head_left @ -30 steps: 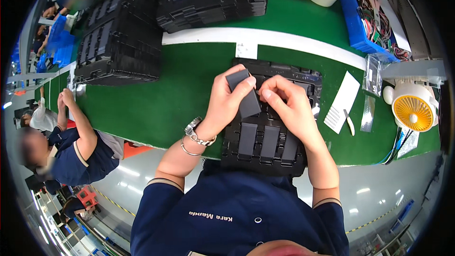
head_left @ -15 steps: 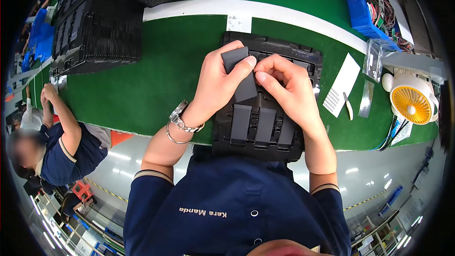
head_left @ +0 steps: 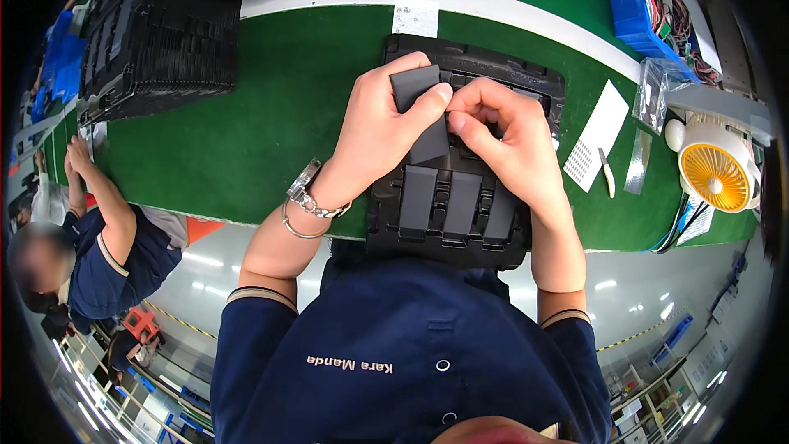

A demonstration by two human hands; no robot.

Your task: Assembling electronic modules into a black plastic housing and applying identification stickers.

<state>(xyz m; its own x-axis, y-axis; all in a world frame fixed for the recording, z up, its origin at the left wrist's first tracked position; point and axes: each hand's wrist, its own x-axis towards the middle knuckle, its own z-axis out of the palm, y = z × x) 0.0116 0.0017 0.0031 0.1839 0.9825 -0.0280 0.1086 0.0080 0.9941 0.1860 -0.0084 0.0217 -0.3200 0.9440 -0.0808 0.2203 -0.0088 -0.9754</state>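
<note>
On the near half of the black tray [head_left: 481, 56], three dark blocks [head_left: 461, 204] are lying side by side. Above the tray's middle, the left hand [head_left: 374, 119] is gripping a held block [head_left: 430, 143], thumb across it. The right hand [head_left: 516, 138] is pinching its fingers together at that block's edge; whether they are holding anything cannot be told. The person seems to be working that edge, apparently needing a steady left grip and a precise right pinch next. Beyond the tray, a paper label [head_left: 416, 20] is lying.
</note>
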